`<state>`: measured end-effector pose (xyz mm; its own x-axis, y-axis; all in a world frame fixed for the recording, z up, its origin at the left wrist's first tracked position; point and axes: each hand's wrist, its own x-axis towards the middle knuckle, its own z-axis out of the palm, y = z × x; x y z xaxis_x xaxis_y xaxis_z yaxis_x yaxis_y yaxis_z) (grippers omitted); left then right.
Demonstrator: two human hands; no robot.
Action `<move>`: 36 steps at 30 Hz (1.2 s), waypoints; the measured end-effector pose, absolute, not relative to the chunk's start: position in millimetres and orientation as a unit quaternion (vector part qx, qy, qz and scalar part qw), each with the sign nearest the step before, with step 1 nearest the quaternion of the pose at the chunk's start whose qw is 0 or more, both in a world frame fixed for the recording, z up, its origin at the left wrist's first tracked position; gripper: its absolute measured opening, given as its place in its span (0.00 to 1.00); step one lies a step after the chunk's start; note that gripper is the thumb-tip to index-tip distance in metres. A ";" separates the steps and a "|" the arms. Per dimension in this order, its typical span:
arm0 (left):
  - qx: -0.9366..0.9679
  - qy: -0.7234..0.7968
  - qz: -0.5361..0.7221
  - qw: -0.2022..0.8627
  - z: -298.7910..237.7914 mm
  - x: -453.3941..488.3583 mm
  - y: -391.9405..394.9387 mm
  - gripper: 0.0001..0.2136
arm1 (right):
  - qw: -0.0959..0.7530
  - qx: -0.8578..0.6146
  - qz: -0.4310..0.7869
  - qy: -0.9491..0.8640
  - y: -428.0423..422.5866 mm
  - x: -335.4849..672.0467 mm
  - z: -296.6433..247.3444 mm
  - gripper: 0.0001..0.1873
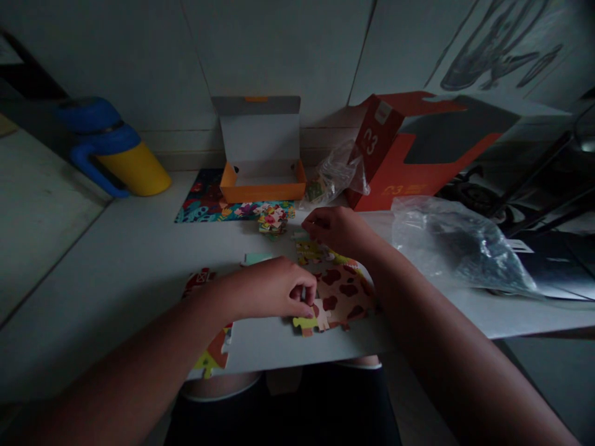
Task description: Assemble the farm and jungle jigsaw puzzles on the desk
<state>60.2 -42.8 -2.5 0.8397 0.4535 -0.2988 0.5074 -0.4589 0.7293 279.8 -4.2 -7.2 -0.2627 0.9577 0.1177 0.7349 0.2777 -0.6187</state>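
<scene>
A joined patch of jigsaw pieces with brown spots [341,294] lies near the front edge of the white table [116,272]. My left hand [274,288] is closed in a pinch at the patch's left edge, on a small piece I can barely make out. My right hand [337,229] rests curled at the patch's far end, its fingertips pressed down on pieces there. More joined pieces [211,356] lie under my left forearm. A small heap of loose colourful pieces [273,218] sits just beyond my hands.
An open orange box [260,179] stands at the back on a colourful printed sheet [204,201]. An orange-red carton [409,155] and clear plastic bags [458,244] lie to the right. A blue and yellow jug [116,152] lies at the back left.
</scene>
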 end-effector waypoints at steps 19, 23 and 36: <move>0.883 0.344 -0.033 0.317 -3.4 73.2 -56.2 0.18 | 0.221 -0.562 0.208 -0.769 -5.7 277.5 -8.4 0.15; 0.891 0.314 -0.010 0.329 -3.7 73.8 -55.9 0.14 | 0.215 -0.562 0.205 -0.771 -4.9 279.7 -6.3 0.14; 0.958 0.113 0.048 0.259 -9.3 73.6 -60.1 0.11 | 0.106 -0.621 0.080 -0.773 3.2 307.7 -3.6 0.13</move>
